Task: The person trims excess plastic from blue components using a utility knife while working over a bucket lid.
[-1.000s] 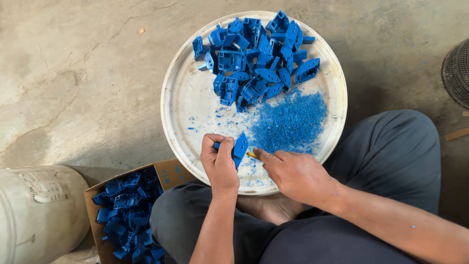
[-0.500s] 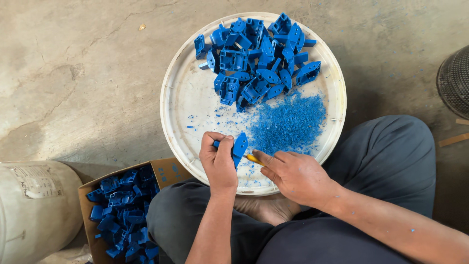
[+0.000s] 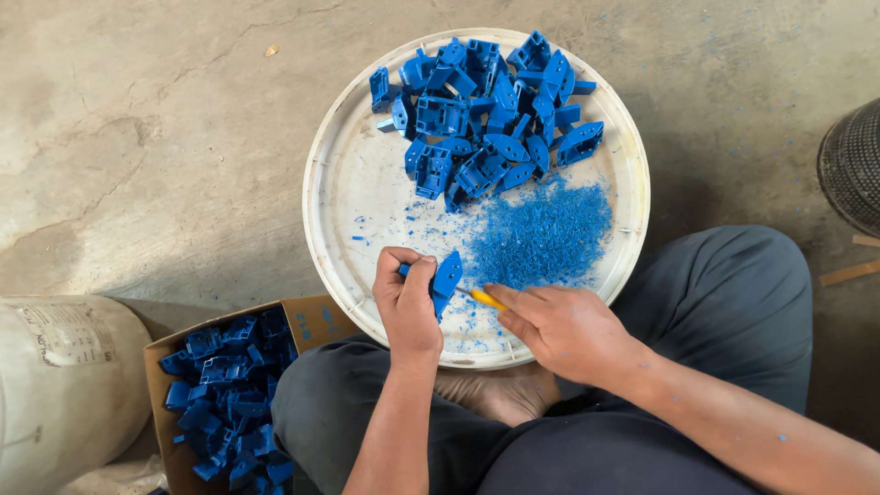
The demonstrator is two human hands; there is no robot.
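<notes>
My left hand grips a blue plastic part upright over the near edge of a round white tray. My right hand holds a small yellow-handled tool whose tip meets the part's side. A heap of several blue plastic parts lies on the far half of the tray. A mound of blue shavings lies between the heap and my hands.
A cardboard box with several blue parts stands at the lower left beside my knee. A white sack or drum lies left of it. A dark mesh object stands at the right edge. The floor is bare concrete.
Both hands stay at the tray's near edge on the same part and tool, with only slight shifts. The view has drifted a little.
</notes>
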